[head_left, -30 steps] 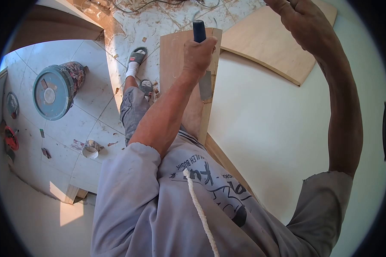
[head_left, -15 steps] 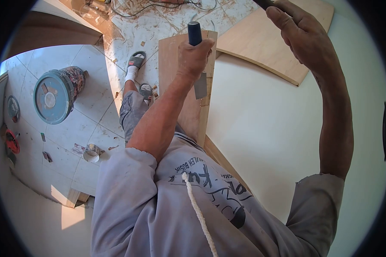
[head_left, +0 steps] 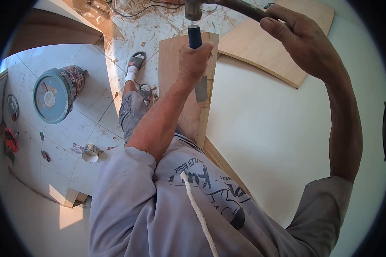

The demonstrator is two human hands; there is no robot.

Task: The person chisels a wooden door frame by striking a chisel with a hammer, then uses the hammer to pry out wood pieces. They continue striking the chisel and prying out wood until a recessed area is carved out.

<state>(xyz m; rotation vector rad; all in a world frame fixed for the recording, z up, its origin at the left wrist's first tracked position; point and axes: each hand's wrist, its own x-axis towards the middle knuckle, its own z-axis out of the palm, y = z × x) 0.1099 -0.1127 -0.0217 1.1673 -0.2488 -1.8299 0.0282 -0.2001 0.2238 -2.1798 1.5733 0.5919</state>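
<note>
Partly hidden chisel (head_left: 195,37): blue butt above the left hand (head_left: 193,62), middle covered; grey blade over the edge of the narrow wooden board (head_left: 170,55), contact unclear.
Left hand: clenched around the chisel, most fingers out of sight.
Hammer (head_left: 243,7): head just off the chisel's butt, its top cut off by the frame.
Right hand (head_left: 304,40): wrapped around the hammer's handle, hiding the grip end.
Wider wooden panel (head_left: 274,53): partly behind the right hand.
Lidded bucket (head_left: 51,100): on the tiled floor (head_left: 94,100), contents hidden.
</note>
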